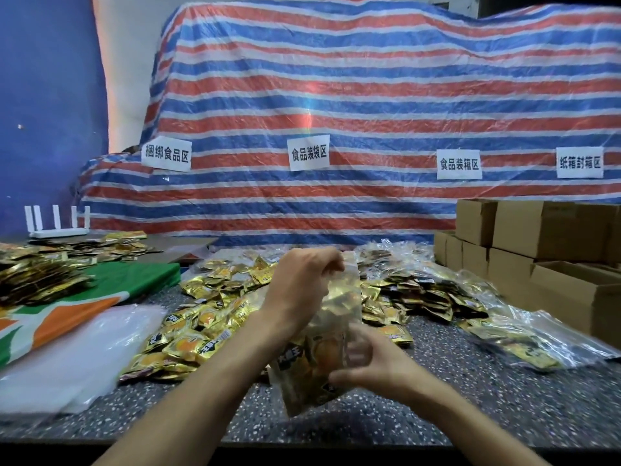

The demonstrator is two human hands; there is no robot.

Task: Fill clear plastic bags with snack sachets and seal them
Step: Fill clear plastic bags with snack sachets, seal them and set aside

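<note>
over bench (437, 398) centre: clear bag (339, 307) part-full of gold sachets (321, 354), held upright. left hand (302, 280) pinches its top edge, right hand (376, 364) grips its lower half. loose sachets (201, 324) piled behind it; filled bags (524, 334) lie right, near cardboard boxes (551, 227).

Four white rectangular paper signs with black Chinese characters are fixed to the red, blue and white striped plastic tarpaulin (369, 95), in a row across its lower half.

- Sign 1 (167, 154), near the tarpaulin's left edge: 捆绑食品区.
- Sign 2 (309, 153), near its centre: 食品装袋区.
- Sign 3 (459, 164), right of centre: 食品装箱区.
- Sign 4 (580, 162), towards its right edge: 纸箱封箱区.

The gold foil snack sachets (188, 344) heaped at the middle of the speckled grey desk (470, 381) carry black panels with white characters. The same panel shows on a sachet inside the clear plastic bag (339, 297). These characters are too blurred to read.
</note>
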